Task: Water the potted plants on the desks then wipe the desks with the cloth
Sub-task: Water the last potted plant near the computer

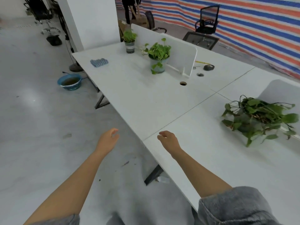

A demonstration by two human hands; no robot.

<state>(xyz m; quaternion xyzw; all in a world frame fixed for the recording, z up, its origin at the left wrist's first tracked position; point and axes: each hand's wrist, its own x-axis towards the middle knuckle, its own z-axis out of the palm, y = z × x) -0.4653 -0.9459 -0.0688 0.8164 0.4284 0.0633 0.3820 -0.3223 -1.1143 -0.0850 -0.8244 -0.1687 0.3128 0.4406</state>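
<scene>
Three potted plants stand on the white desks [146, 101]: a small one in a striped pot [129, 40] at the far end, a leafy one in a pale pot [158, 58] beside the divider, and a trailing one [258, 117] at the right. A blue cloth [99, 62] lies near the far left corner of the desk. My left hand [109, 139] hangs over the floor beside the desk edge, fingers loosely curled, holding nothing. My right hand [168, 139] hovers over the near desk edge, also loosely curled and empty.
A blue basin [69, 82] of murky water sits on the floor left of the desk. White dividers [181, 54] stand along the desk middle. Office chairs [207, 21] and a striped tarp wall are behind. A person's legs show at the back.
</scene>
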